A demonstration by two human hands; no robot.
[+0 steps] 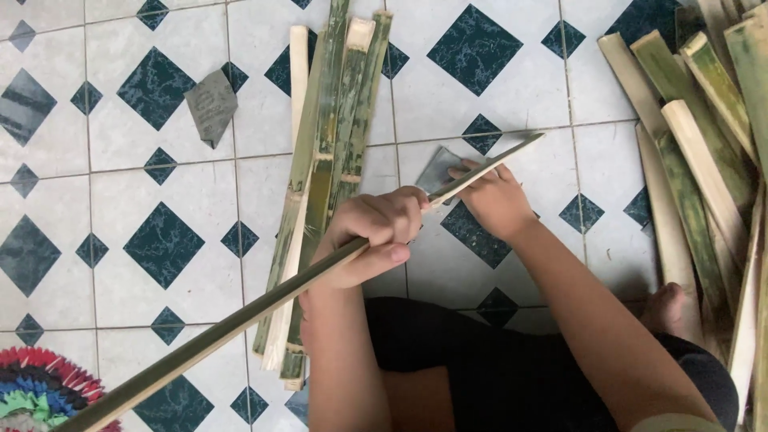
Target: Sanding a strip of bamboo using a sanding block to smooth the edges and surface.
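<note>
Left hand (pixel 376 240) wraps closed around a long bamboo strip (pixel 240 320), steadying its seven-to-two o'clock slant; right hand (pixel 494 200) presses a grey sandpaper piece (pixel 438 170) against the strip's upper end, fingers folded over it

This looks like a home floor used as a craft spot: the floor (pixel 496 88) is laid with white tiles set with dark teal diamonds, a colourful woven mat (pixel 36 388) lies at one corner, and split bamboo strips lie in a bundle (pixel 324 160) and a larger heap (pixel 712 144), with the person sitting barefoot among them
</note>
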